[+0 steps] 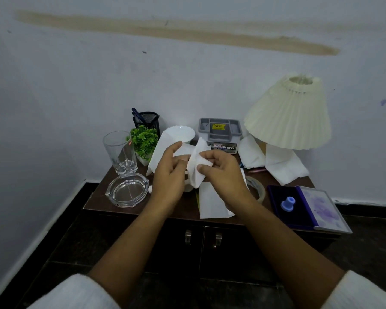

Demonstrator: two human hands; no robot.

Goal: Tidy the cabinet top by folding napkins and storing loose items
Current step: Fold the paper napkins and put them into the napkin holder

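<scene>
Above the front edge of the cabinet top (274,178), the left hand (167,175) and right hand (223,175) each have their grip clamped on one white napkin (196,166), held up crumpled between them, thumbs pressing its near face. Beneath them a second napkin (210,204) lies flat, with a glass ashtray (127,190) to the left and an open stamp pad (308,206) to the right. Farther back stand a drinking glass (119,152), a small plant (144,141), a grey box (220,134) and a lamp (288,114), more napkins (283,163) lying at its foot.
</scene>
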